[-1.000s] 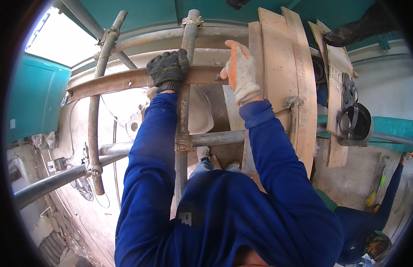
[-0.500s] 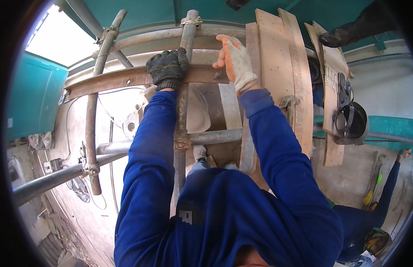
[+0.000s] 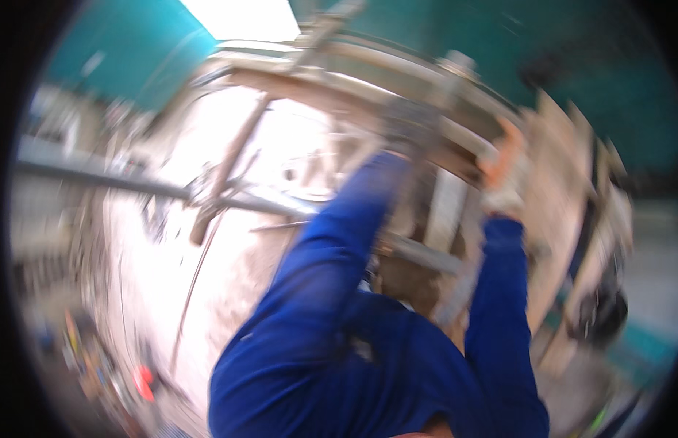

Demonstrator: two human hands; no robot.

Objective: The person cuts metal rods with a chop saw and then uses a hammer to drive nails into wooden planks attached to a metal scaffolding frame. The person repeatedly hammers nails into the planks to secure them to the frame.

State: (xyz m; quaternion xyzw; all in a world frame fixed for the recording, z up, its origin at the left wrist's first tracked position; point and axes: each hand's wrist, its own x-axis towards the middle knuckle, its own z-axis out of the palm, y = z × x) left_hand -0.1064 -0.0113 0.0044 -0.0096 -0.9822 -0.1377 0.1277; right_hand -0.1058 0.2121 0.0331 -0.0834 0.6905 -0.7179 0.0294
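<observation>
The view is smeared by motion. My left hand (image 3: pixel 412 125), in a dark glove, is closed over a rusty steel beam (image 3: pixel 310 93) where it crosses an upright scaffold tube (image 3: pixel 453 73); its separate fingers are blurred. To the right, my right hand (image 3: pixel 505 171), in a white glove with an orange palm, is held up with the fingers extended and nothing visible in it. It is near the beam's right end, beside long wooden planks (image 3: pixel 561 168). Whether it touches the beam I cannot tell.
A grey tube (image 3: pixel 98 174) runs out at the left, joined to a shorter upright tube (image 3: pixel 229 164). A dark helmet-like object (image 3: pixel 600 314) hangs by the planks at right. Teal panels (image 3: pixel 135 51) stand behind. A blurred red object (image 3: pixel 143 383) shows at lower left.
The whole view has swung left, so the scaffold and both hands appear farther right and tilted. My left hand stays on the beam; my right hand stays raised beside the planks.
</observation>
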